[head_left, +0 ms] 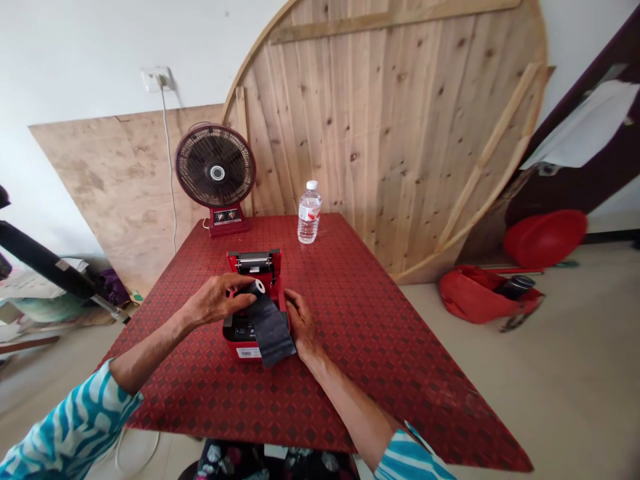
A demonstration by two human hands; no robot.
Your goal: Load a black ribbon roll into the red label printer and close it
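A small red and black label printer [249,351] stands on the table with its lid raised at the back. Between the thumb and fingers of my left hand [217,298] is a black roll [253,289] with a white core, tilted over the printer's opening. A dark strip [273,331] unwinds from the roll and hangs over the printer's front right corner. My right hand [302,325] grips the printer's right side, its fingers curled along the edge and partly hidden.
On the red patterned table [360,373], a fan [216,175] stands at the back left and a water bottle [309,213] at the back. A round wooden panel [400,127] leans on the wall. At right on the floor lie a red bag [463,297] and a red basin [545,237].
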